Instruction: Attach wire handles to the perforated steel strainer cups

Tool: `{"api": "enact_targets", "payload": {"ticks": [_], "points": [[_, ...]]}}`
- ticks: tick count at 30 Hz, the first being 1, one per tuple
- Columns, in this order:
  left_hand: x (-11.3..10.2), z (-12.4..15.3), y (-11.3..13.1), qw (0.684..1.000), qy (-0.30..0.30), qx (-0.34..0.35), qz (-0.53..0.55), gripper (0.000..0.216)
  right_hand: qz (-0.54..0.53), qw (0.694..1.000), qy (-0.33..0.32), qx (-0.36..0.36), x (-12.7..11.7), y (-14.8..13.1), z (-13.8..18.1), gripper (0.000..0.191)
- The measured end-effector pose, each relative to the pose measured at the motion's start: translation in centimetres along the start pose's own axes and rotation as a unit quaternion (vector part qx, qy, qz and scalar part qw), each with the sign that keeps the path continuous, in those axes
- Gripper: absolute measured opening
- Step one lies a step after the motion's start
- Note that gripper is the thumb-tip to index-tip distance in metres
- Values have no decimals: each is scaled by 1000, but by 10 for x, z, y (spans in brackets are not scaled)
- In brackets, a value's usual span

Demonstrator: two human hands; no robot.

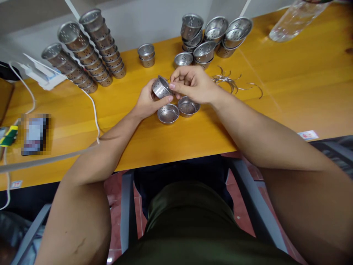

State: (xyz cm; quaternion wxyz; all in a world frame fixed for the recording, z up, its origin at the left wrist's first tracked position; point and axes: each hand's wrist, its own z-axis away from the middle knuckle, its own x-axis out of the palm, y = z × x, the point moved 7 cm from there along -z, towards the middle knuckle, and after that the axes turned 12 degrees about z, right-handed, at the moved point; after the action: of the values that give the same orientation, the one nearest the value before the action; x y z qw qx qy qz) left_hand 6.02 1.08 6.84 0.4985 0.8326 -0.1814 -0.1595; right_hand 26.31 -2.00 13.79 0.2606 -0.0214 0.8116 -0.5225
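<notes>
Steel cup (160, 87) sideways in left hand (147, 103), right hand (193, 84) at rim.

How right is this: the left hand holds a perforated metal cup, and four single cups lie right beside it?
The left hand does hold a perforated metal cup, but the head view shows two single cups right beside it, not four.

Held strainer cup (160, 87): shiny perforated metal; table (289, 84): glossy varnished wood; bottle (295, 18): clear plastic
</notes>
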Motion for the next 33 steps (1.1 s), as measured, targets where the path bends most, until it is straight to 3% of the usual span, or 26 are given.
{"api": "enact_targets", "payload": {"ticks": [25, 33], "points": [[0, 1, 5, 1000, -14, 14, -2, 104, 13, 1000, -21, 0, 4, -12, 4, 90], [-4, -2, 0, 999, 27, 21, 0, 104, 75, 995, 56, -39, -2, -7, 7, 82]]}}
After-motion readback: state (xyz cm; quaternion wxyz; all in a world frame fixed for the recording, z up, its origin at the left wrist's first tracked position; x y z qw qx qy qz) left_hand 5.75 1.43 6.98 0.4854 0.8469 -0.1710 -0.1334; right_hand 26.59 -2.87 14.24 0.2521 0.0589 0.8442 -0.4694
